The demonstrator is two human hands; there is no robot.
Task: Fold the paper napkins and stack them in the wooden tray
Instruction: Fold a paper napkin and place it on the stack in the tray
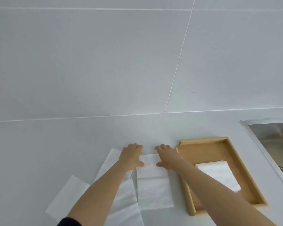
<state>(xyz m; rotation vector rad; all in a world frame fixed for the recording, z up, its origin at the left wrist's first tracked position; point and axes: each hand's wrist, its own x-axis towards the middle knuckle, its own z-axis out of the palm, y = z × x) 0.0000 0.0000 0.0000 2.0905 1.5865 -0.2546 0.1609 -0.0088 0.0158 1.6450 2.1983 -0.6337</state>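
Note:
A white paper napkin [153, 185] lies flat on the light grey counter, a crease across its middle. My left hand [131, 156] and my right hand [167, 158] rest palm down on its far corners, fingers curled over the far edge and thumbs pointing toward each other. To the right stands the wooden tray [235, 154], with a folded white napkin [219, 174] lying in its near half. My right forearm crosses over the tray's left rim. More unfolded napkins [67, 198] lie spread out on the left, partly under my left forearm.
A steel sink [274, 136] is set into the counter at the far right, close to the tray. The grey tiled wall [104, 62] rises right behind the counter.

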